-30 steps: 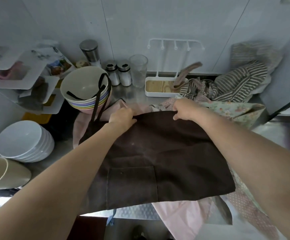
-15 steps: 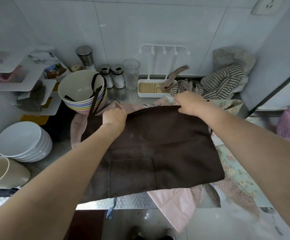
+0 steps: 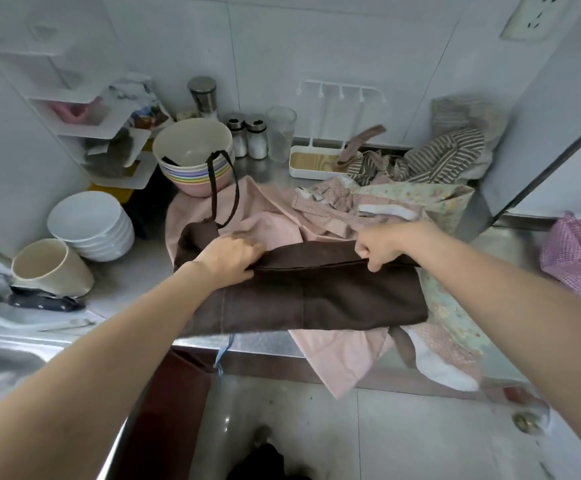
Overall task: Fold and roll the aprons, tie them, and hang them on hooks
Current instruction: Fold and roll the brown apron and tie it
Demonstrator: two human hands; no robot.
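Head view: the brown apron (image 3: 317, 296) is pinched along its fold by the left hand (image 3: 228, 259) and right hand (image 3: 382, 247) on the worktop (image 3: 136, 268); edges should be kept aligned, probably.

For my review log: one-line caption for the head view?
Both hands grip the brown apron, folding it over on the steel counter.

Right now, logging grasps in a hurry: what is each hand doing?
Left hand: fingers curled, gripping the folded edge of the brown apron.
Right hand: fingers curled, pinching the same folded edge.
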